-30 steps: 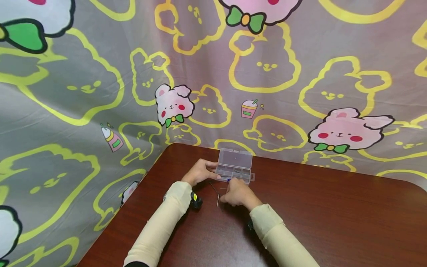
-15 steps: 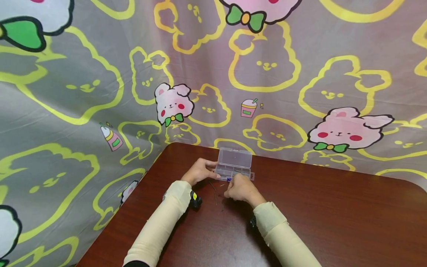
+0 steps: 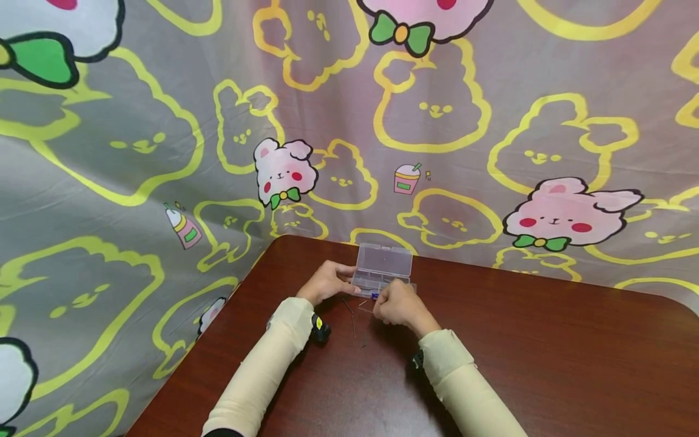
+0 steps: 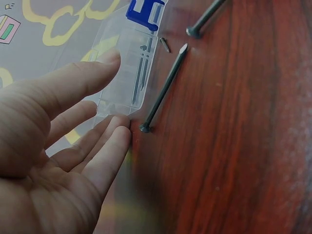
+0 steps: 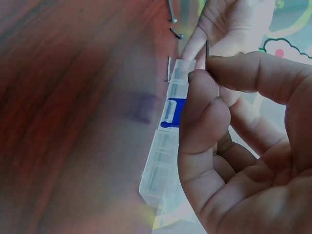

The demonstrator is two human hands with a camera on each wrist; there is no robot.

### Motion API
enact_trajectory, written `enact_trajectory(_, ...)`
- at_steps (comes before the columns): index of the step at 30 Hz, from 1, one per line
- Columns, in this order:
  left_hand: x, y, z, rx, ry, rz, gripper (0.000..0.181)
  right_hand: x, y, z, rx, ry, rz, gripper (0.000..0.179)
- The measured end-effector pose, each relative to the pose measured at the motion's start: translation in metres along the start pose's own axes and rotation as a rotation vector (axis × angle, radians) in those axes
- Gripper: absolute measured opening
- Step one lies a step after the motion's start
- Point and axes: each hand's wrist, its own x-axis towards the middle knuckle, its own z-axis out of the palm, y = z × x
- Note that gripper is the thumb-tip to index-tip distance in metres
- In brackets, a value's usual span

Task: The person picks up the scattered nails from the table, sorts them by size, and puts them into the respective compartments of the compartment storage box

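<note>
A clear plastic compartment box (image 3: 384,261) stands with its lid up, a blue latch (image 4: 146,12) on its front side. My left hand (image 3: 326,282) is at its left end, thumb and fingers fairly straight, touching it. Several nails lie inside the box. My right hand (image 3: 400,304) is in front of the box's right part. Its thumb and forefinger pinch a thin nail (image 5: 207,48), mostly hidden by the fingers. Loose on the table in front of the box lie a thick nail (image 4: 163,90), another long nail (image 4: 207,19) and a tiny nail (image 4: 165,45).
The brown wooden table (image 3: 546,340) carries everything. A patterned cloth (image 3: 453,109) hangs close behind the box and along the left side. Another small nail (image 3: 364,343) lies nearer to me, between the forearms.
My right hand has moved right and slightly away from me, leaving the loose nails beside it more exposed. A thin nail now shows at its fingertips. The left hand and box stay put.
</note>
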Motion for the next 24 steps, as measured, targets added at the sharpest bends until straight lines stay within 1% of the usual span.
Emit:
enact_trajectory(3,0.000,0.000,0.000,0.000,0.000,-0.002,0.062,0.000,-0.001,-0.002,0.038,0.007,0.018,0.017)
enact_trajectory(6,0.000,-0.001,0.000,-0.001,0.004,-0.006,0.062,0.001,-0.001,-0.004,0.034,0.030,0.035,0.018)
enact_trajectory(11,0.001,-0.003,0.001,-0.018,0.001,0.000,0.062,0.004,-0.002,-0.006,0.010,0.071,0.034,0.022)
enact_trajectory(14,0.002,-0.004,0.001,-0.039,-0.004,0.002,0.062,0.006,-0.001,-0.007,0.017,0.076,0.037,0.020)
enact_trajectory(16,0.003,-0.005,0.001,-0.052,-0.005,0.001,0.062,0.007,-0.001,-0.009,0.034,0.067,0.053,0.017)
enact_trajectory(20,0.004,-0.005,0.001,-0.039,0.003,-0.001,0.062,0.011,-0.001,-0.012,0.053,0.067,0.081,0.014)
enact_trajectory(24,0.004,-0.006,0.001,-0.023,0.006,-0.017,0.062,0.015,-0.001,-0.014,0.057,0.100,0.095,0.013)
